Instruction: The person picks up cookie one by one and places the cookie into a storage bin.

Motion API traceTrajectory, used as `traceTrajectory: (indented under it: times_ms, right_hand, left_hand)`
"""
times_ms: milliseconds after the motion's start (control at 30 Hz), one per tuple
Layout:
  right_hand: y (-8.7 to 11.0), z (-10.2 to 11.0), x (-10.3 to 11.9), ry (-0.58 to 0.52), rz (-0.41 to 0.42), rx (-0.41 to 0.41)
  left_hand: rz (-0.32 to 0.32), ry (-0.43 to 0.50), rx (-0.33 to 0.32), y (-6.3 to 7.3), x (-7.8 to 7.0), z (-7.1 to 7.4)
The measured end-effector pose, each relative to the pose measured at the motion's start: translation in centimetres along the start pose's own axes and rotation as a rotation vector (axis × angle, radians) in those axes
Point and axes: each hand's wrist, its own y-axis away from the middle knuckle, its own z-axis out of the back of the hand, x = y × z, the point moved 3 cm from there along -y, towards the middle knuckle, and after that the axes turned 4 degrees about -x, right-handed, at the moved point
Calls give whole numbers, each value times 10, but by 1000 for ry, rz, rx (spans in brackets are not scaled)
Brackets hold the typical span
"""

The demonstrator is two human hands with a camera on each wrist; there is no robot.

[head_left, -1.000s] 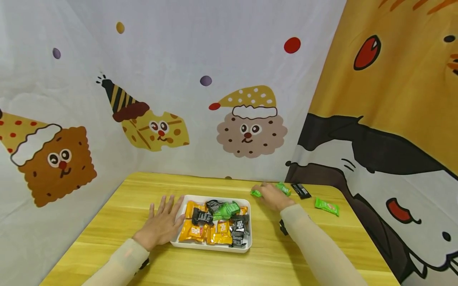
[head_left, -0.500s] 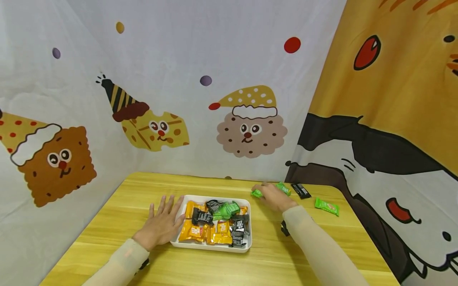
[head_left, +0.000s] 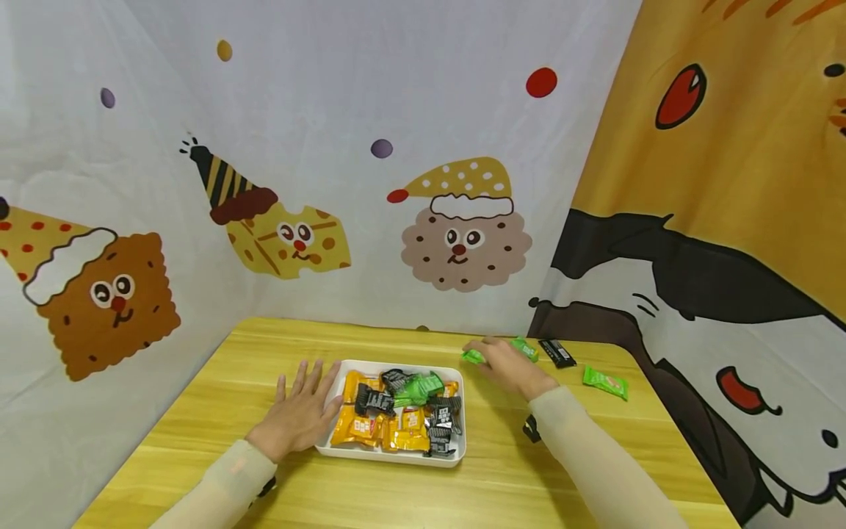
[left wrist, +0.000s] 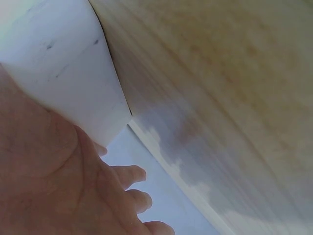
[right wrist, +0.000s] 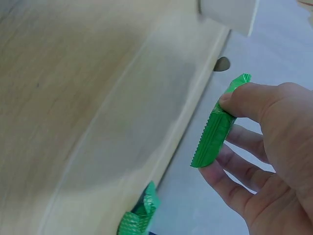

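Observation:
A white tray (head_left: 390,457) filled with wrapped snacks stands mid-table: orange packets (head_left: 357,428), black packets (head_left: 374,400) and a green packet (head_left: 419,389) on top. With fingers spread straight, my left hand (head_left: 295,416) rests against the tray's left side. Right of the tray, my right hand (head_left: 507,365) pinches a small green wrapped snack (right wrist: 213,134) between thumb and fingers. In the right wrist view this packet hangs tilted, its crimped end downward. The left wrist view has the palm and fingertips beside the tray's outer wall (left wrist: 73,68).
Beyond my right hand lie a second green packet (head_left: 525,349), a black packet (head_left: 557,353) and another green packet (head_left: 605,382). The wooden table (head_left: 370,496) ends at a printed cloth backdrop (head_left: 370,294) behind it and along its sides.
My right wrist and forearm have shifted slightly to the right and down, while the fingers stay about the green snack. The left hand and the tray look unmoved.

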Motion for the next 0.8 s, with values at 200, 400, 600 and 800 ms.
traceTrajectory:
  times_ms: [200,400,600,800]
  right_hand:
    - [7,11,12,21,51,-32]
    - [13,19,28,13,108,-31]
    - [14,25,50,23,167,-38]
    - [16,28,75,31,227,-43]
  left_hand:
    - [0,6,-2,0,-1,-1]
    - [-3,-19,2,-1,-2,1]
    - [-1,-6,2,-1,-1,0]
    - [0,-19,5,-1,-2,2]
